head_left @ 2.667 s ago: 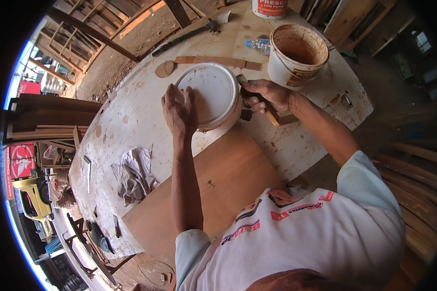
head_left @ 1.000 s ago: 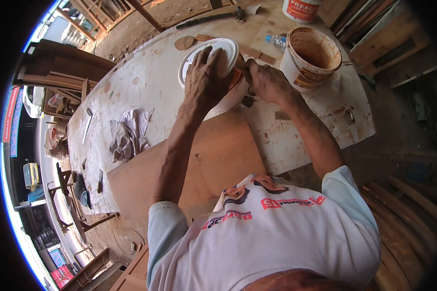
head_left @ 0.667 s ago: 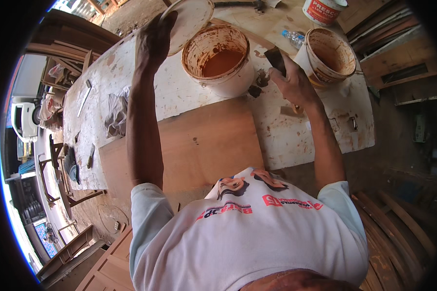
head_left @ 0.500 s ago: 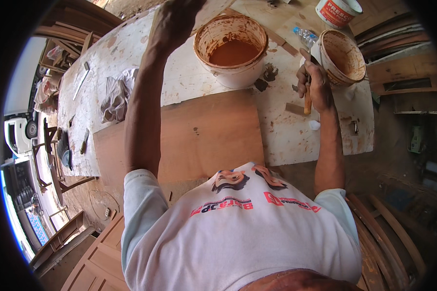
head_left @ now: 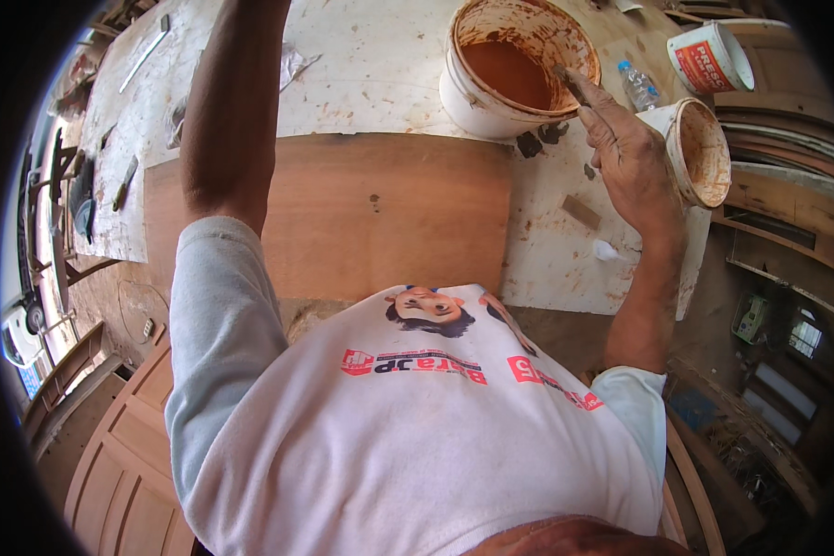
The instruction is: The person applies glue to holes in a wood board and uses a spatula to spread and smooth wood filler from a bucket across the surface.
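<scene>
The right hand (head_left: pixel 628 156) has its fingers folded in close on a thin, dark, flat scraper (head_left: pixel 573 90), with hardly any gap left. Most of the scraper is hidden by the hand; only a narrow dark edge pokes out ahead of the fingers. That edge is at the rim of a big, round, white plastic bucket (head_left: pixel 477 100), and I cannot tell if the two touch. The bucket is just left of this grip and a bit ahead of it, standing upright with its top off. Inside is wet, orange-brown stuff (head_left: pixel 508 74), and smears of it go up the walls.

Just right of the grip is a smaller round white bucket (head_left: pixel 704 153) with brown smears inside. Ahead of the grip lies a clear plastic bottle with a blue cap (head_left: pixel 639 91). Farther ahead and to the right is a white plastic tub with a red label (head_left: pixel 709 57). Below the grip, closer to the person's body, is a small, flat, brown wood piece (head_left: pixel 581 211). A wide, flat, brown wooden board (head_left: pixel 343 213) lies well to the left, on the stained white table (head_left: pixel 565 278).

The left hand is past the top edge, so I cannot tell how it is held; only its bare forearm (head_left: pixel 232 111) shows.
</scene>
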A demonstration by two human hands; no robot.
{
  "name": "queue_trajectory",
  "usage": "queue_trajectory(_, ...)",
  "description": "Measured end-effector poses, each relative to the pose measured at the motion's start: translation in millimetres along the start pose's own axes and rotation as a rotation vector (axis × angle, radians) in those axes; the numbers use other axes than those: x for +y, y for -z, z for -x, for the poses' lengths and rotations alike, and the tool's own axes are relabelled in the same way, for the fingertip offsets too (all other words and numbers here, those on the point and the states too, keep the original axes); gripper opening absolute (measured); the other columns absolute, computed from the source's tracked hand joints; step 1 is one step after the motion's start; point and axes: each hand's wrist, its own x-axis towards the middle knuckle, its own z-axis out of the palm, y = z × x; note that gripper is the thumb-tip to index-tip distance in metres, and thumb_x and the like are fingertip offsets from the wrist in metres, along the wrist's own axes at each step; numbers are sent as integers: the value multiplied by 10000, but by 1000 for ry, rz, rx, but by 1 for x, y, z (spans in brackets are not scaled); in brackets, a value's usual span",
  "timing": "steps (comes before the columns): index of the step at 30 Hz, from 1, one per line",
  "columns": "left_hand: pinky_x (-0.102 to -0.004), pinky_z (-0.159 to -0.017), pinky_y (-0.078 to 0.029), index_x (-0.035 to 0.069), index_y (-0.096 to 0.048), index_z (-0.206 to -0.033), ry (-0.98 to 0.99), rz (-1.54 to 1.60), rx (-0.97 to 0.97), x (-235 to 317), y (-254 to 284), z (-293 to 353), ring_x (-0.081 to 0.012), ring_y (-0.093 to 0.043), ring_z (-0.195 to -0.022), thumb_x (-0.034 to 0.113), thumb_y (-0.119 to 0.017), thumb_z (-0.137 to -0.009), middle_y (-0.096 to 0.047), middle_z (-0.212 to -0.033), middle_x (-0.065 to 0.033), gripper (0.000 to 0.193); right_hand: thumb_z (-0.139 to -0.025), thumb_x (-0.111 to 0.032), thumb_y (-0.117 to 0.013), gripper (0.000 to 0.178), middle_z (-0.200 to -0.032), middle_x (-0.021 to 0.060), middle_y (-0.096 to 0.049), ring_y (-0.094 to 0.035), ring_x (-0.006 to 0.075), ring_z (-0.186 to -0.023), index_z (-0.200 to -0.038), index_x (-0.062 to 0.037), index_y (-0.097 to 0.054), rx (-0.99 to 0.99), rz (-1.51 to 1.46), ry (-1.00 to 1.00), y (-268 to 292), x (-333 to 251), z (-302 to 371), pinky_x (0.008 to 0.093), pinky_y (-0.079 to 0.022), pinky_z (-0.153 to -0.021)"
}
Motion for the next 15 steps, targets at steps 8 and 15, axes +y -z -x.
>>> queue_trajectory(8, -418, -1280, -360, -2, -275, -1714, 457, -683, 282, -144, 66, 194, -370, -427, -1570, 688, -701, -976, -450, -1686, -250, 1097, -1079, -139, -583, 340, -1192, 240, -746, -701, 432, -1112, -1396, -100, -697, -215, 430, 433, -31, 1, -109, 510, -553, -1011)
queue_trajectory(15, -427, -1126, -533, -19, -584, -1520, 179, -551, 520, -84, 47, 395, -342, -619, -1395, 368, -797, -1012, -630, -1503, -228, 673, -982, -105, -605, 306, -1201, 266, -743, -713, 462, -1075, -1247, -13, -728, -636, 742, 389, -105, 101, -200, 536, -576, -912)
